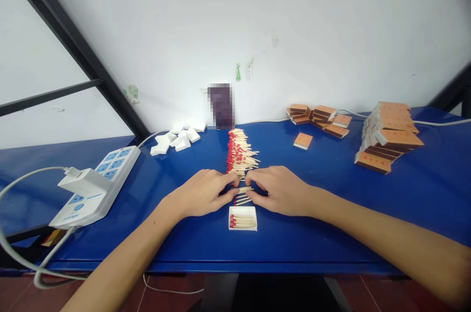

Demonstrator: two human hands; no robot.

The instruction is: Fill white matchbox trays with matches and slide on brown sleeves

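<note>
A long heap of red-tipped matches point(241, 152) runs from the wall side of the table toward me. At its near end my left hand point(208, 192) is closed, thumb and forefinger at the red-head end of a few matches. Opposite it, my right hand point(281, 190) pinches at the plain ends of the same matches. Some loose matches point(243, 199) lie between and below the thumbs. Just in front of the hands sits a white matchbox tray point(256, 219) with several matches laid side by side, heads to the left. The fingertips partly hide the matches they touch.
White trays point(180, 138) are piled at the back left. Orange matchbox sleeves point(324, 116) lie at the back right, beside a larger stack of matchboxes point(393, 130). A power strip point(121, 165) with a plugged-in adapter point(86, 183) and cables occupies the left side of the blue table point(294, 243).
</note>
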